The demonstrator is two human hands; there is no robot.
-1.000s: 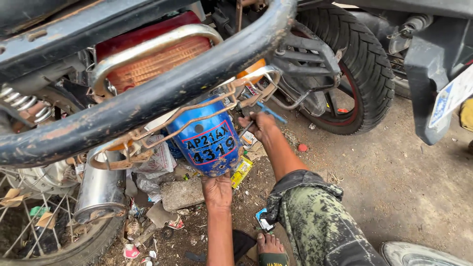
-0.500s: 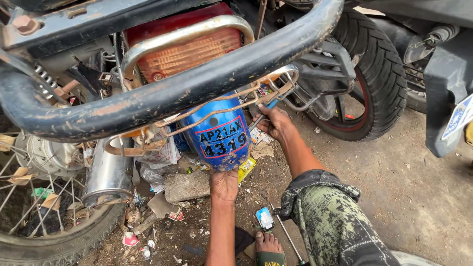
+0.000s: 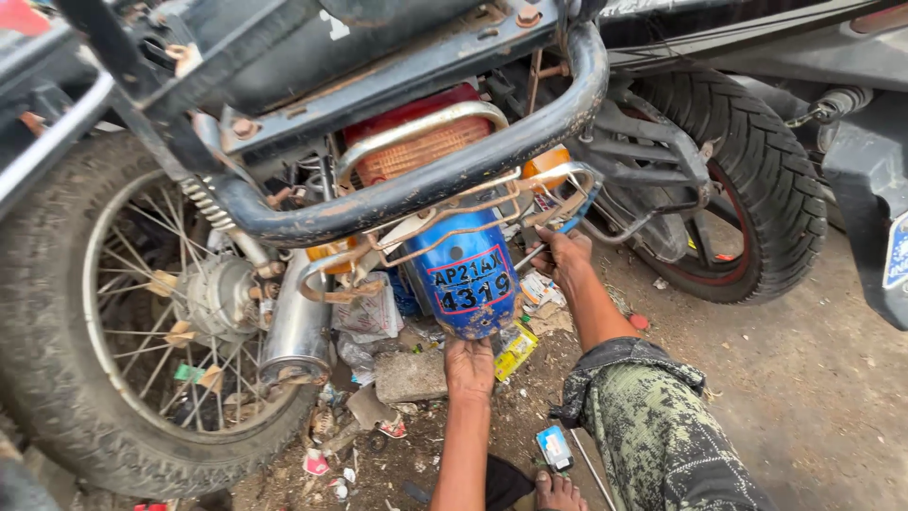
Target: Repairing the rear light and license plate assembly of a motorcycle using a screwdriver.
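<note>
A blue rear mudguard (image 3: 468, 284) with a plate hangs under the back of a motorcycle, below its red tail lamp (image 3: 416, 142). My left hand (image 3: 469, 365) presses against the mudguard's lower edge from beneath. My right hand (image 3: 565, 257), at the end of an arm in a camouflage sleeve (image 3: 653, 435), is closed on a thin blue-handled tool (image 3: 579, 213) beside the mudguard. The tool points up at the rusty wire bracket (image 3: 530, 189) beneath the black grab rail (image 3: 445, 180). The tool's tip is hidden behind the bracket.
A spoked rear wheel (image 3: 151, 322) and a chrome exhaust (image 3: 295, 326) fill the left. Another vehicle's tyre (image 3: 757, 180) stands close on the right. Litter, a flat stone (image 3: 410, 376) and a small blue-white box (image 3: 554, 447) lie on the dirt. My bare foot (image 3: 560, 494) shows at the bottom.
The view has swung so the motorcycle's wheel now shows on the left. Both hands keep their places, the left under the mudguard, the right at the bracket.
</note>
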